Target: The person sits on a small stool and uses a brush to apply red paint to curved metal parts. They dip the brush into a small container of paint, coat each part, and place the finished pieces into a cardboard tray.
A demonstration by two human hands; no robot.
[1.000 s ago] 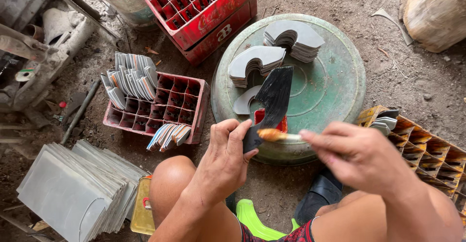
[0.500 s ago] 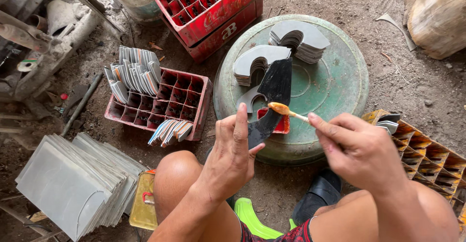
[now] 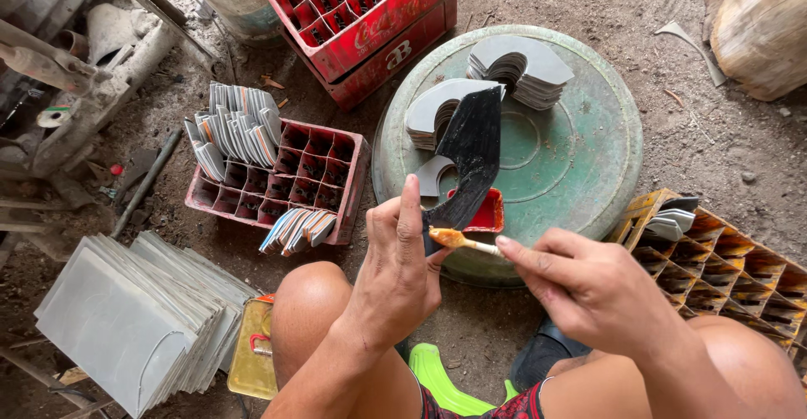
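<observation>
A curved black piece point(image 3: 471, 154) is gripped by the left hand point(image 3: 395, 280) and a small brush point(image 3: 458, 240) by the right hand point(image 3: 588, 289), above a green drum lid point(image 3: 580, 142) flanked by crates point(image 3: 290, 188).

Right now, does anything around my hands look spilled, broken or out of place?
Nothing looks spilled or broken. The left hand holds a dark curved piece upright, and the right hand puts a small brush to its lower edge. The grey cut-outs sit in neat stacks on the green lid.
</observation>
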